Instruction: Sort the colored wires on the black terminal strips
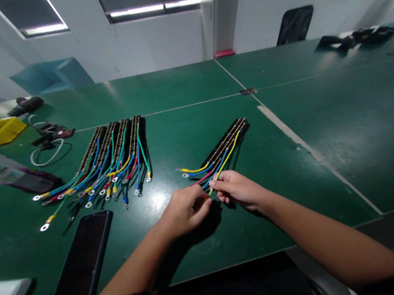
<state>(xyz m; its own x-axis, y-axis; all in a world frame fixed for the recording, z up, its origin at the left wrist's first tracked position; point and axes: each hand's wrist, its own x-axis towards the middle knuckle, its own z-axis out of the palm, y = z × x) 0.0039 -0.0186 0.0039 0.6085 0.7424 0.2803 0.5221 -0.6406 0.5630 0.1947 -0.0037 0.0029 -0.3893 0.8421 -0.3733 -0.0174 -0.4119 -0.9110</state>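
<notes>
A black terminal strip (223,141) with brass-coloured rows lies slanted on the green table in front of me. Yellow, blue and red wires run from it toward my hands, some ending in ring lugs. My right hand (237,189) pinches a yellow wire (233,148) between thumb and fingers. Close beside it, my left hand (187,208) is closed at the lower end of the same wire; its fingertips hide the lug there. Two free ends, one yellow lug (179,169) and one blue lug (185,175), rest to the left of the strip.
Several similar wired strips (118,139) lie side by side on the left. Nearer me is a dark phone (84,258). A bottle (5,169), a yellow bin (1,131) and a white cable (50,158) are further left. Pale tape (291,139) crosses the green table (322,100).
</notes>
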